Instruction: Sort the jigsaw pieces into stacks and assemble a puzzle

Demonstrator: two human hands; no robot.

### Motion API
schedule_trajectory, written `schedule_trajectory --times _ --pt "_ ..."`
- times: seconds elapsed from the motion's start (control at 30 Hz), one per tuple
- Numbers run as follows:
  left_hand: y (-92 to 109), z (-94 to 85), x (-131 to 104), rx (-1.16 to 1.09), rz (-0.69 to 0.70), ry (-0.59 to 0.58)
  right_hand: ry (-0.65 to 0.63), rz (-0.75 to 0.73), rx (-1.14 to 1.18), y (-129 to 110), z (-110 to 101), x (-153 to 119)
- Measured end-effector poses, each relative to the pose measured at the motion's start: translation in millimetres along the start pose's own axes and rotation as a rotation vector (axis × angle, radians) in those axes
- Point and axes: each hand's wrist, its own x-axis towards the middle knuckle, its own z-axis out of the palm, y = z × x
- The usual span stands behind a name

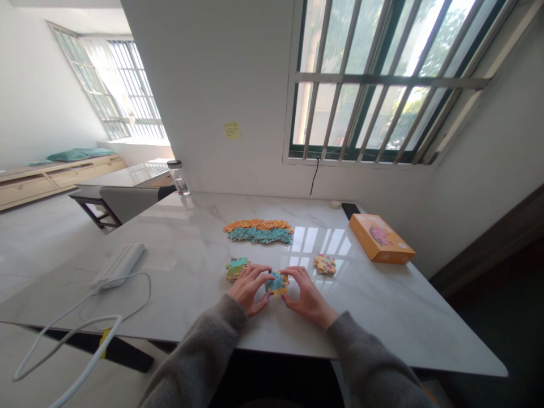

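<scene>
Between my two hands is a small cluster of jigsaw puzzle pieces (277, 283), blue and yellow, at the near middle of the table. My left hand (250, 288) grips its left side with thumb and fingers. On the opposite side my right hand (305, 293) pinches it the same way. Just beyond my left hand lies a stack of green and tan puzzle pieces (236, 267), partly covered by the hand. Another small stack of cream and red pieces (325, 264) sits right of my right hand. Farther back spreads a long pile of orange and teal puzzle pieces (260, 231).
An orange box (381, 238) stands at the right edge, with a black phone (351, 211) behind it. A white power strip (119, 264) with a looping cable is on the left. At the back left corner stands a clear bottle (179, 179). The wall borders the table's far side.
</scene>
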Motion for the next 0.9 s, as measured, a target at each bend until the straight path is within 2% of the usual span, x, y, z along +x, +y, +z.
schedule_trajectory --times 0.13,0.27,0.37,0.5,0.63,0.77,0.9 --pt "-0.8 2.5 -1.0 -0.058 -0.019 0.065 0.016 0.036 0.098 -4.4 -1.4 -0.3" --pt "4.7 8.7 -0.5 -0.079 -0.07 0.203 -0.02 0.233 0.46 -4.5 1.1 1.5" --pt "9.5 16.1 1.0 -0.088 -0.037 0.199 -0.009 0.364 0.642 0.8 3.3 4.2" --pt "11.7 21.4 1.2 -0.113 0.011 0.128 0.149 0.43 0.603 11.7 4.6 5.4" --pt "10.1 20.1 -0.3 -0.162 -0.026 0.178 0.122 0.423 0.518 18.6 6.0 2.6" --pt "7.8 19.6 -2.0 -0.222 -0.027 0.105 0.11 0.428 0.466 18.3 5.5 0.8" --pt "4.4 22.4 -3.2 -0.223 -0.035 0.108 0.094 0.435 0.472 17.4 4.6 0.6"
